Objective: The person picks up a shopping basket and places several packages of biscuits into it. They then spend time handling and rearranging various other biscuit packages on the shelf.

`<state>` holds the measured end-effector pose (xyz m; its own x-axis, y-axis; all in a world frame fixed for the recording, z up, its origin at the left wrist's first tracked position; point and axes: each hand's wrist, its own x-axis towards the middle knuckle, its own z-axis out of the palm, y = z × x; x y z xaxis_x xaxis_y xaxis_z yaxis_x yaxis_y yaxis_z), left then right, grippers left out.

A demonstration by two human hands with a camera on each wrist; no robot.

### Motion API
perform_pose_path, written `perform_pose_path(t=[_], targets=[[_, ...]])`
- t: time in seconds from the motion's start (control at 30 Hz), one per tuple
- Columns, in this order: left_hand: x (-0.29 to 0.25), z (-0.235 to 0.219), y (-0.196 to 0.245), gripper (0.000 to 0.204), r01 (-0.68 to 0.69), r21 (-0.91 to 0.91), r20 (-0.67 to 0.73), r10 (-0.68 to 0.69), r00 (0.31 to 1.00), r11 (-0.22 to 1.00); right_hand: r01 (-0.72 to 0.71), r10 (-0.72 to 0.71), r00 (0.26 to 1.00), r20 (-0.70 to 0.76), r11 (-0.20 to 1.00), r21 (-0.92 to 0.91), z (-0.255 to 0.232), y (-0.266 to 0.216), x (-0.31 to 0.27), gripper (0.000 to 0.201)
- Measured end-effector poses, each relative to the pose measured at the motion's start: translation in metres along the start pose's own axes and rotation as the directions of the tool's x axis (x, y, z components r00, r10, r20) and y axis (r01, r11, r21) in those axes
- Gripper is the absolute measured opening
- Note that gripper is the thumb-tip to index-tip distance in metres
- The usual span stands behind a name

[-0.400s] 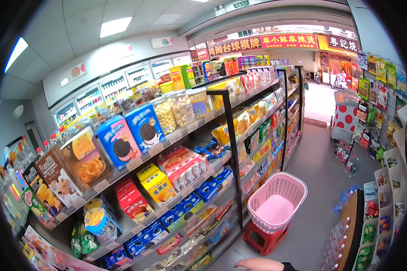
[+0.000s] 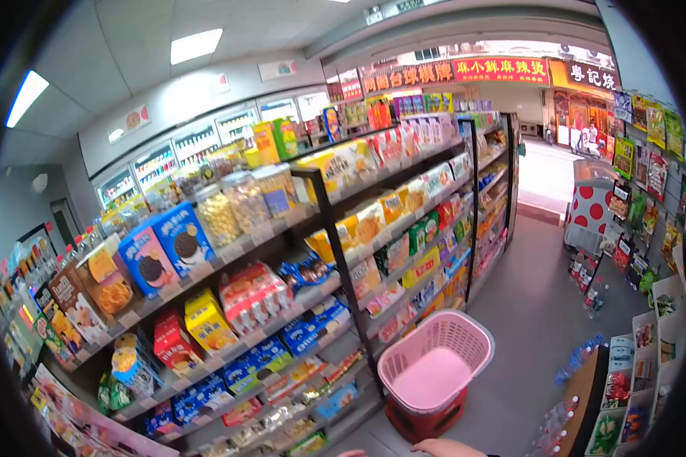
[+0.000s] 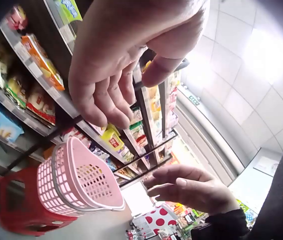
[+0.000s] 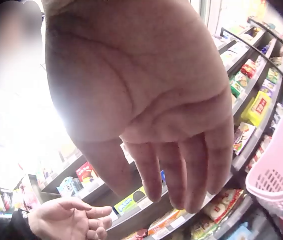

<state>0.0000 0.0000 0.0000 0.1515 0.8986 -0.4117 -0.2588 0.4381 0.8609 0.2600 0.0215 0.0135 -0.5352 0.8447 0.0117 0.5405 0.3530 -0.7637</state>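
A pink plastic basket (image 2: 434,358) stands on a red stool (image 2: 425,415) in the aisle beside the snack shelves. My right hand (image 2: 453,448) shows at the bottom edge of the head view, just below the stool. In the right wrist view the right palm (image 4: 151,100) faces the camera with straight fingers, holding nothing. Only the fingertips of my left hand (image 2: 352,453) enter the head view. Seen from the left wrist, the left hand (image 3: 126,55) hangs with loosely bent fingers and nothing in them, with the basket (image 3: 81,180) beyond it.
Shelves on the left carry cookie boxes (image 2: 181,240), yellow boxes (image 2: 208,320) and clear snack jars (image 2: 218,215). Along the right, hanging snack bags (image 2: 623,158) and white bins (image 2: 642,365) line the wall. Bottles (image 2: 560,426) stand low at the right. A polka-dot covered box (image 2: 589,209) is near the entrance.
The head view has turned right and shifted, so the shelves and basket appear further left. Left fingertips have come into view at the bottom; the right hand has shifted slightly right.
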Motion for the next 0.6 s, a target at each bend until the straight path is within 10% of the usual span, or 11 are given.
perform_pose_path(t=[0.37, 0.47, 0.6], targets=[[0.042, 0.095, -0.014, 0.025, 0.066, 0.035, 0.161, -0.07, 0.984, 0.997, -0.361, 0.373, 0.927, 0.026, 0.874, 0.325, -0.062, 0.036, -0.066, 0.028], [0.061, 0.11, -0.005, 0.027, 0.076, 0.151, 0.256, -0.114, 0.96, 0.986, -0.152, 0.198, 0.937, -0.287, 0.973, 0.174, -0.045, 0.064, -0.075, 0.029], [0.098, 0.12, 0.002, 0.031, 0.061, 0.196, 0.404, -0.137, 0.904, 0.979, -0.247, 0.27, 0.933, -0.237, 0.961, 0.124, -0.068, 0.065, -0.076, 0.03]])
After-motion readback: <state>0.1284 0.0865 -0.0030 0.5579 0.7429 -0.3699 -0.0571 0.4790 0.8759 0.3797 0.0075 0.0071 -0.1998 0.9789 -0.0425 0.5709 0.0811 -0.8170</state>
